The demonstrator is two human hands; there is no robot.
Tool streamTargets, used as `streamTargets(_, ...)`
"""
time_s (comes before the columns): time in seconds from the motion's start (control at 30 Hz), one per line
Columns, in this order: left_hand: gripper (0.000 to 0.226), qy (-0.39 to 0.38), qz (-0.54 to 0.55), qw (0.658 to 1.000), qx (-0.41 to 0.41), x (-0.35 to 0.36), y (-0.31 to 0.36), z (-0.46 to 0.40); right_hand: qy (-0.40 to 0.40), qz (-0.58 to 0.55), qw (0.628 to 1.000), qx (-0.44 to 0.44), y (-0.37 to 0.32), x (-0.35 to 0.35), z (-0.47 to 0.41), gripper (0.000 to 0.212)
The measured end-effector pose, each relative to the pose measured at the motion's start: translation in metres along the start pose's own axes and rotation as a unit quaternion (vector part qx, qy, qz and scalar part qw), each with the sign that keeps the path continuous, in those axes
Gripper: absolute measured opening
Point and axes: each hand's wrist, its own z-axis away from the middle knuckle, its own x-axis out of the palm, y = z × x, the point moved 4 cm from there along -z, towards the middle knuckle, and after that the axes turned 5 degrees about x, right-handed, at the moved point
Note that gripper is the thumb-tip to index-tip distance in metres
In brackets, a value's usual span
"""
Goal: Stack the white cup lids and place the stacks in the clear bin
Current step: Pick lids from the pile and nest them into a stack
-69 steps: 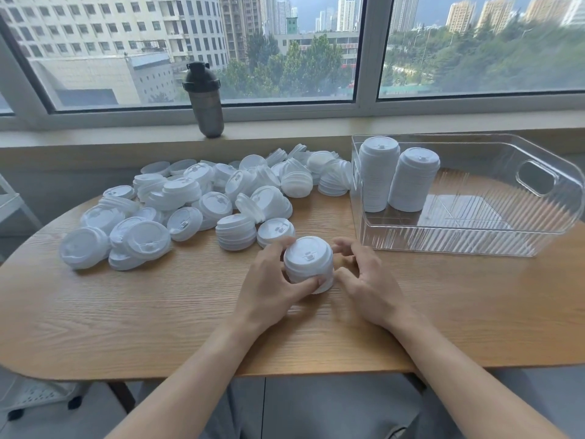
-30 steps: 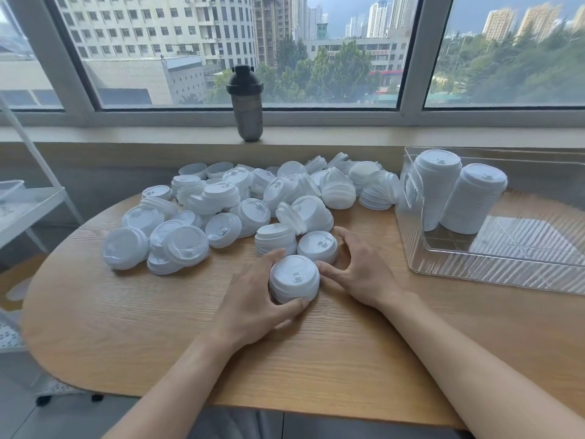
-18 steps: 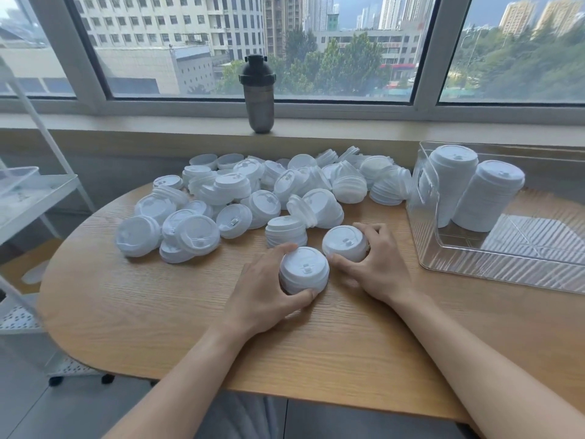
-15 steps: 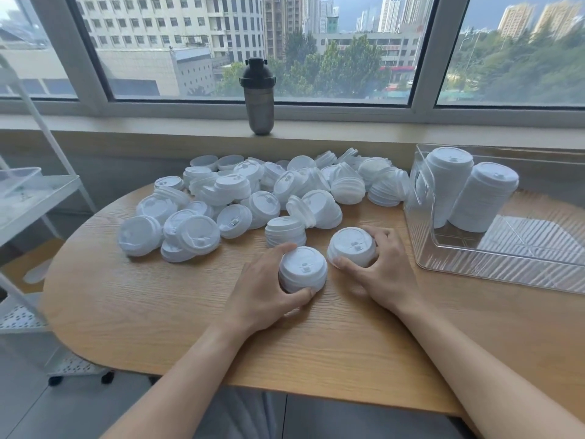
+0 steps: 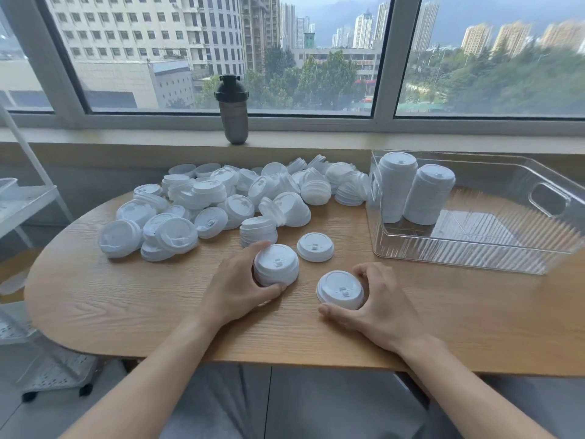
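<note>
Left hand [image 5: 235, 288]: curled round a short stack [image 5: 276, 269] of white lids that stands on the tabletop [image 5: 126, 305]; thumb at the stack's near base, fingers [image 5: 253, 248] wrapped over its far left side.
Stack: several lids nested, top lid facing up, near the middle of the tabletop.
Right hand [image 5: 381, 308]: grips one lid [image 5: 340, 290] by its rim; thumb along the near left edge, fingers [image 5: 362, 272] curled at the far right edge.
Lid: tilted a little toward the camera, low over the tabletop or resting on it, I cannot tell which; just right of the stack and apart from it.
Loose lid [image 5: 315, 247]: lies flat by itself beyond the two hands, between stack and bin, touched by neither hand.
Pile [image 5: 228, 201]: many unstacked and part-stacked lids spread across the far left and middle of the tabletop.
Bin [image 5: 550, 202]: clear, on the right of the tabletop, well apart from both hands.
Tall stacks [image 5: 395, 188]: two finished columns of lids inside the bin, in its far left corner, leaning against each other.
Bottle [image 5: 235, 114]: dark shaker, upright on the windowsill behind the pile.
Rack [image 5: 28, 198]: white shelving at the left edge.
</note>
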Motion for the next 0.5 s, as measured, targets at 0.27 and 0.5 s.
streamTargets(0.27,0.081,0.023,0.109,0.994,-0.008,0.008,0.019,0.005,-0.081,-0.072,0.994,0.008,0.006,-0.006,0.001,0.081)
streamTargets(0.5,0.079,0.009,0.172,0.984,0.04,0.036,0.055,0.001,-0.059,-0.097,0.994,0.008,0.006,-0.006,0.002,0.072)
